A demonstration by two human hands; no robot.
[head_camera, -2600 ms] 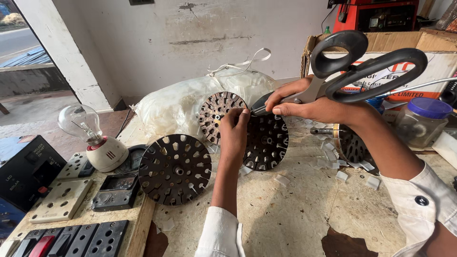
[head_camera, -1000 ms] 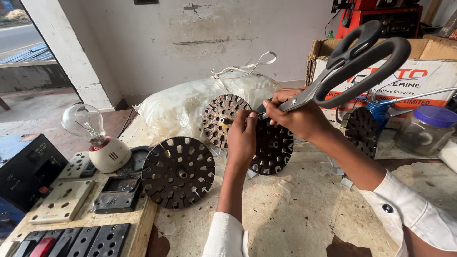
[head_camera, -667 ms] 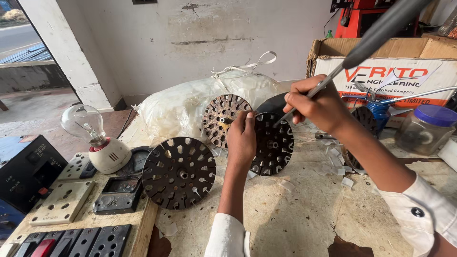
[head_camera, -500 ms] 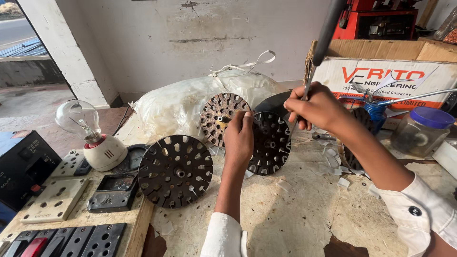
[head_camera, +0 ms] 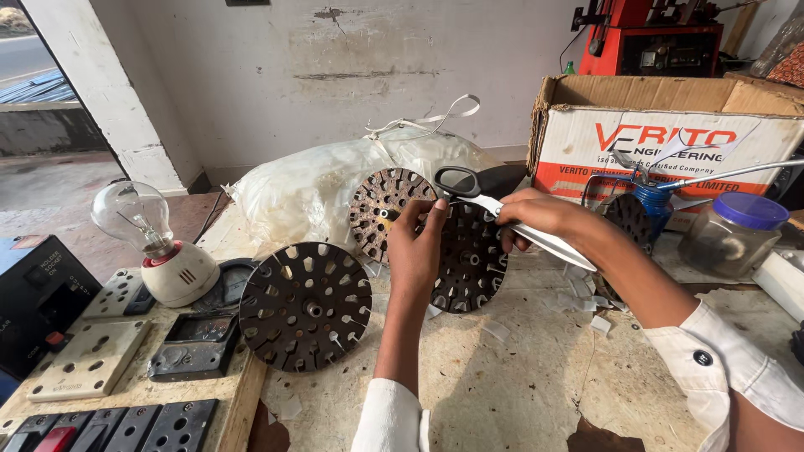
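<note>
Left hand [head_camera: 416, 243] raised over the worktop [head_camera: 519, 385], fingers pinched at the rim of a dark slotted disc [head_camera: 469, 259] that stands tilted on edge near the middle. What exactly the fingertips pinch is too small to tell. Right hand [head_camera: 536, 219] closed around a pair of large scissors [head_camera: 502, 209], black handle loop pointing left, pale blades running right and down past the wrist; palm hides the middle of them, so open or shut blades cannot be told. Scissors lie across the disc's upper edge.

Left to right: black box [head_camera: 38, 293], cut off by the frame edge. Beige switch plates [head_camera: 79, 356] and dark switch modules [head_camera: 134, 427] on a wooden board, lower ones cut off. Clear bulb [head_camera: 134, 216] upright in a white holder [head_camera: 180, 272]. A second slotted disc [head_camera: 306, 305] lying flat, just beside the left forearm. Behind it a rusty-brown disc [head_camera: 385, 209], leaning on a clear plastic bag [head_camera: 310, 188]; the left hand covers its right edge. Small pale scraps [head_camera: 578, 300] scattered on the worktop under the right arm. Right arm blocks most of another dark disc [head_camera: 626, 216]. Cardboard box [head_camera: 670, 125] against the wall, blue oil can [head_camera: 653, 205] in front of it, glass jar with blue lid [head_camera: 733, 234] further right. Red machine [head_camera: 653, 38] at top, cut off.
</note>
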